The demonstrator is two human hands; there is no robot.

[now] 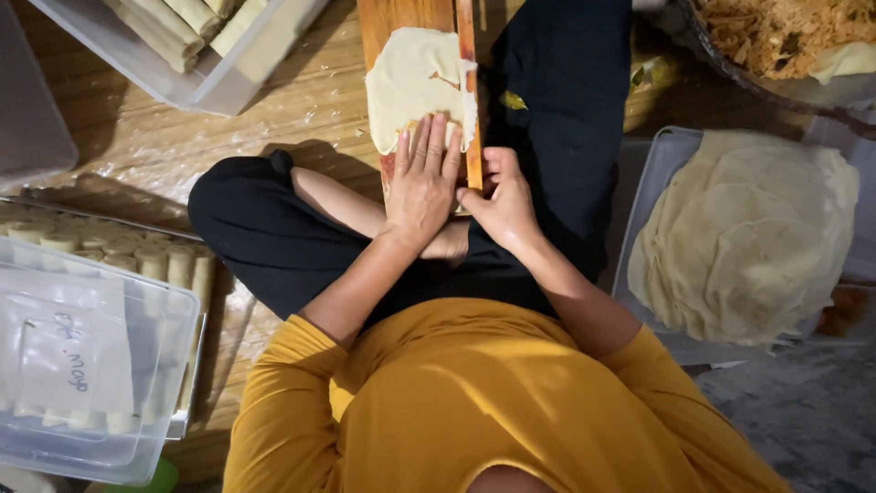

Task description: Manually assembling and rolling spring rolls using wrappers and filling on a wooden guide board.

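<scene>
Head view looks straight down on a person seated cross-legged on a wooden floor (301,110), with a narrow wooden board (401,18) laid across the lap and running away toward 12 o'clock. On the board lies a pale round wrapper (415,82), its near edge at 6 o'clock being folded or rolled; whatever it may enclose is hidden under the fingers. The left hand (422,187) lies flat, fingers spread and pointing to 12 o'clock, pressing down on the wrapper's near end. The right hand (504,205) sits just beside it at 3 o'clock, fingers curled narrow, with the fingertips at the board's right rim; whether they pinch the wrapper's edge cannot be told. The wrapper thus extends from the hands toward 12 o'clock, the fold itself lying crosswise, 9 to 3 o'clock, and the left hand is the nearer, resting directly on it. At 3 o'clock, well apart from the board, a pale tray (652,210) holds a stack of flat wrappers (748,237). At 1 o'clock a dark bowl (730,78) holds shredded orange-brown filling (776,27). At 9 o'clock a metal tray (196,374) carries finished rolls (137,256) standing close together, partly covered by a clear plastic box (173,319). At 11 o'clock another clear container (214,82) holds more rolls (173,18).
</scene>
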